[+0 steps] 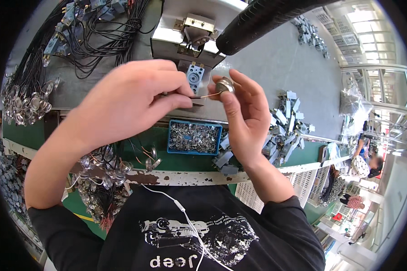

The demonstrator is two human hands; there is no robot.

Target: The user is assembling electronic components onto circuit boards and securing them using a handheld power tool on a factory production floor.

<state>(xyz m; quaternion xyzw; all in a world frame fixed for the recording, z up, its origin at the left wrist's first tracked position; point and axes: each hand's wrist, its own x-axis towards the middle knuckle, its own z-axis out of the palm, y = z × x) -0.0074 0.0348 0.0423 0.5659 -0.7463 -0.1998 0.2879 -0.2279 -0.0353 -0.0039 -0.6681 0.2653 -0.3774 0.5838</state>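
My right hand [245, 115] is closed on a small round metal capsule [224, 85], holding it between thumb and fingers. A thin copper-coloured lead [208, 95] runs from the capsule towards my left hand [131, 97]. The left thumb and index finger pinch the dark end of this lead, and the other left fingers are curled. Just beyond the gap between my hands, a grey-blue plastic housing [194, 76] sits under the press head [197, 31] of a bench press.
A blue tray [168, 147] of small metal parts stands below my hands. Grey-blue housings [285, 128] are piled to the right. Black wire bundles [101, 52] lie to the left, with metal capsules [31, 106] at their ends. A thick black lever [262, 22] reaches over the bench.
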